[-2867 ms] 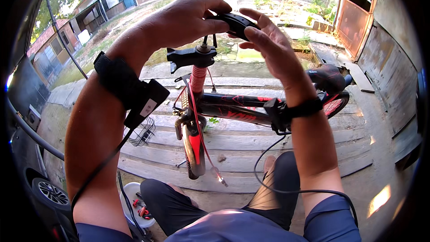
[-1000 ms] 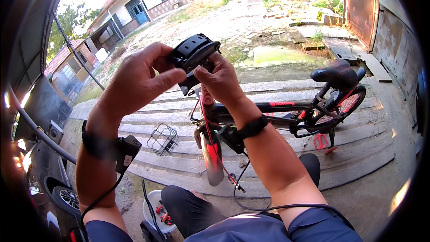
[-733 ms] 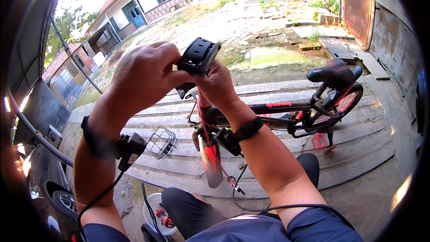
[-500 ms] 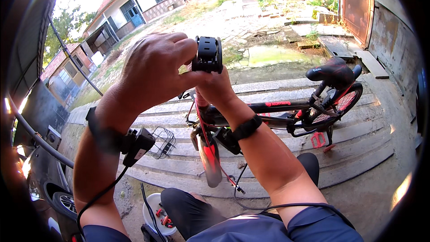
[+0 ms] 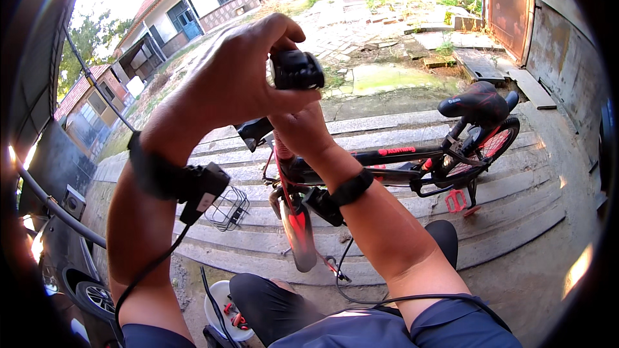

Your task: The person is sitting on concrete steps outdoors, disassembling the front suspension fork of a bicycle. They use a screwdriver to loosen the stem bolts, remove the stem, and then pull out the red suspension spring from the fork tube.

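My left hand is raised in front of me, with fingers and thumb closed around a small black part that has a rounded body and a disc-like side. Its exact kind is unclear. Just below it is my right hand, partly covered by the left; its fingers are hidden, so I cannot tell what they do. Beneath both hands stands a black and red bicycle, its front wheel towards me. A dark piece shows under my left wrist, at the handlebar end.
A wire basket lies on the slatted ground left of the wheel. By my left knee is a white bucket holding red and black pieces. A dark car stands at left. Cables hang from my wrist straps.
My left hand has turned and its fingers have lifted slightly, tilting the black part. The dark piece near the handlebar has come into sight. My right hand has shifted slightly down.
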A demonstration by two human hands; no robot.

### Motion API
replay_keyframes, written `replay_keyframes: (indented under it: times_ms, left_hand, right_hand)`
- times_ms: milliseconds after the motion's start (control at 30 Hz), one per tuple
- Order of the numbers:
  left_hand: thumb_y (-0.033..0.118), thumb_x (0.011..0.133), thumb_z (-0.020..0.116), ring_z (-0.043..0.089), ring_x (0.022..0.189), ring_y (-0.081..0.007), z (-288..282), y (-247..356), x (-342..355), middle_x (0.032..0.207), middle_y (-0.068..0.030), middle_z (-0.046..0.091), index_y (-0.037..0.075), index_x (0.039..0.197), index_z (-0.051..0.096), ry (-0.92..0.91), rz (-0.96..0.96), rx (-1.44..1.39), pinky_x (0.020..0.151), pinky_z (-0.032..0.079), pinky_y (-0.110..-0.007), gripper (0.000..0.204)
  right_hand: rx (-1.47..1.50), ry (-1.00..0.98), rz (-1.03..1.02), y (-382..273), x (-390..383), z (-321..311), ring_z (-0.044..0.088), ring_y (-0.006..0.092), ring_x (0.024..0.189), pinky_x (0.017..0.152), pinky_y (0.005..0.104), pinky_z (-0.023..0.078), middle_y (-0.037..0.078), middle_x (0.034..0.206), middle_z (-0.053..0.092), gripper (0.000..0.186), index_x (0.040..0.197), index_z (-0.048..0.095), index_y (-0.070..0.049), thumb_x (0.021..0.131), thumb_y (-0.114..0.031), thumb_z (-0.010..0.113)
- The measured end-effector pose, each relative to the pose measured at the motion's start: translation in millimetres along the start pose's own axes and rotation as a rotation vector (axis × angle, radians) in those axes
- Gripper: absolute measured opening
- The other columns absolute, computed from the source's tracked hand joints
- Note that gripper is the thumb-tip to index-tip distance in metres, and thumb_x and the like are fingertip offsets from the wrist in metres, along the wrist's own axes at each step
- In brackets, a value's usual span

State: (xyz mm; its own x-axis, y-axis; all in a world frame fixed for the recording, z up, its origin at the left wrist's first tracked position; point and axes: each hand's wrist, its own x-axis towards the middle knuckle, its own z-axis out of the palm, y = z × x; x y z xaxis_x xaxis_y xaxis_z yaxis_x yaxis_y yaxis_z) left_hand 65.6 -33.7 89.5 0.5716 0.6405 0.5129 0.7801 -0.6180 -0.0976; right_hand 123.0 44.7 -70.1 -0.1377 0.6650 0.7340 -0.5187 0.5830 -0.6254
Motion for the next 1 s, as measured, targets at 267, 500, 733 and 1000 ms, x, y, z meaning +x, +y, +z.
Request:
replay_keyframes:
  times_ms: [267,500,733,1000]
  left_hand:
    - [0.046,0.078,0.078,0.068,0.074,-0.0372,22.6,13.8,23.3,0.075,-0.0183,0.065,0.002,0.093,0.063,0.073,-0.236,0.323,0.067,0.053,-0.046,0.049]
    - [0.026,0.084,0.069,0.069,0.082,-0.0349,41.5,20.2,42.8,0.085,-0.0177,0.068,0.002,0.099,0.063,0.091,-0.169,0.667,0.074,0.055,-0.046,0.029]
    - [0.024,0.084,0.063,0.069,0.085,-0.0370,39.0,3.5,63.3,0.089,-0.0204,0.069,0.001,0.106,0.063,-0.185,-0.329,0.460,0.077,0.055,-0.044,0.032]
    - [0.048,0.086,0.060,0.067,0.086,-0.0335,21.6,3.3,66.3,0.094,-0.0226,0.068,-0.005,0.116,0.059,-0.314,-0.354,0.172,0.077,0.051,-0.042,0.061]
  right_hand:
    - [0.185,-0.004,0.116,-5.3,-3.1,3.4,0.049,0.0021,0.063,0.055,0.0229,0.040,-0.004,0.073,0.060,0.021,0.090,0.062,-0.001,0.098,-0.021,0.062]
    - [0.005,0.019,0.104,0.3,0.6,1.8,0.065,0.0211,0.078,0.073,0.0340,0.051,0.014,0.087,0.069,0.032,0.106,0.062,0.004,0.090,-0.024,0.068]
    - [0.025,0.149,0.117,-8.9,-3.0,9.8,0.065,0.0303,0.091,0.082,0.0377,0.050,0.019,0.100,0.065,0.044,0.119,0.053,0.003,0.093,-0.031,0.066]
    - [0.036,0.112,0.189,-12.8,-2.5,6.2,0.062,0.0257,0.076,0.072,0.0379,0.048,0.015,0.080,0.063,0.041,0.101,0.056,0.002,0.102,-0.040,0.052]
